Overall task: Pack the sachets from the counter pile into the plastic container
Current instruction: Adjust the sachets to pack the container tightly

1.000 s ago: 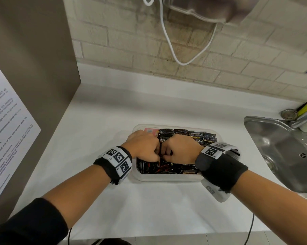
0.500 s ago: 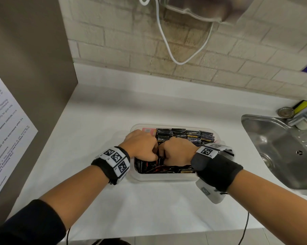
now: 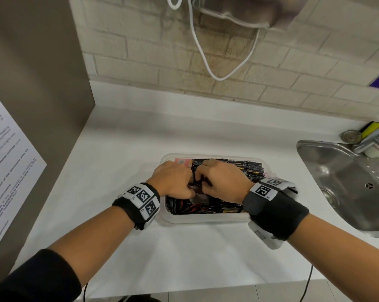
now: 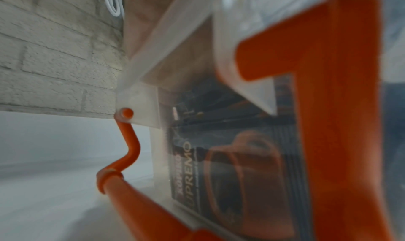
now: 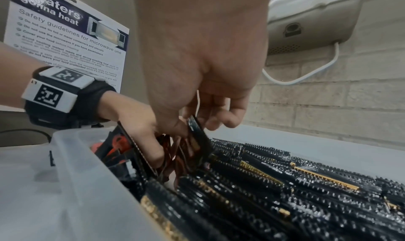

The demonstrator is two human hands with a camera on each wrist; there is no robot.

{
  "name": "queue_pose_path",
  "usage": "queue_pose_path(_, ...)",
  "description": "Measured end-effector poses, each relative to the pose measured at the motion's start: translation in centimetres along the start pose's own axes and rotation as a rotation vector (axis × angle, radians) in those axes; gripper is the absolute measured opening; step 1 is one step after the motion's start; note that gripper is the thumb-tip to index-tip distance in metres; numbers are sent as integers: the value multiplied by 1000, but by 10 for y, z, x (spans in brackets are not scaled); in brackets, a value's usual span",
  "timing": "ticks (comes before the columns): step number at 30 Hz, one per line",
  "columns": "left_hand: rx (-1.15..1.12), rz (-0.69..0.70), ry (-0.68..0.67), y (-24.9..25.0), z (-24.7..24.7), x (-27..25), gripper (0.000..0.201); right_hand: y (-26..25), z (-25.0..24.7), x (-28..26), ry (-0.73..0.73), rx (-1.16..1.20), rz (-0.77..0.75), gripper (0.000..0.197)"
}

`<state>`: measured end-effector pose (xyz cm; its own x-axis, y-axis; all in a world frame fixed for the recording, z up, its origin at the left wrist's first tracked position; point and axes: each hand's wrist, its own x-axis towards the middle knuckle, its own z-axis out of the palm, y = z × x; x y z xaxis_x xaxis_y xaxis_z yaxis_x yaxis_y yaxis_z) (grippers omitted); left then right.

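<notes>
- Left hand (image 3: 175, 182) and right hand (image 3: 222, 184) meet knuckle to knuckle over the container (image 3: 206, 217), fingers curled down among the sachets (image 3: 253, 171).
- Seen from the right wrist, the left hand's fingers (image 5: 151, 151) pinch a few upright sachets; the right hand's fingers (image 5: 228, 116) close on a black sachet (image 5: 197, 132).
- Sachets stand packed on edge in rows, filling the container.
- The container sits on the white counter (image 3: 184, 258), its orange latch (image 4: 129, 151) hanging down.
- A steel sink (image 3: 341, 184) lies to the right, a printed notice (image 3: 7, 171) to the left.
</notes>
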<state>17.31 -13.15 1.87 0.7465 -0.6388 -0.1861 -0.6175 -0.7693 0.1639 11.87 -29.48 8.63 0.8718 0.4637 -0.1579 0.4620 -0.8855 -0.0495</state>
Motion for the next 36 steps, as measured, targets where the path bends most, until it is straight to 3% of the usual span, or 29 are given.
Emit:
queue_pose_path(7,-33,-15,23,0,0,-2,35,-2,5,11,23,-158,-71,22)
queue_pose_path(16,-98,4,41,1,-2,-3,30,5,16,12,-41,-59,-38,74)
queue_pose_path(23,-123,11,96,0,1,-2,28,15,19,4,21,-354,86,80)
queue_pose_path(30,-173,11,135,-1,1,-2,18,22,27,8,-24,-195,214,97)
queue_pose_path(36,-218,-1,160,-2,1,-7,18,24,32,12,-41,-113,214,91)
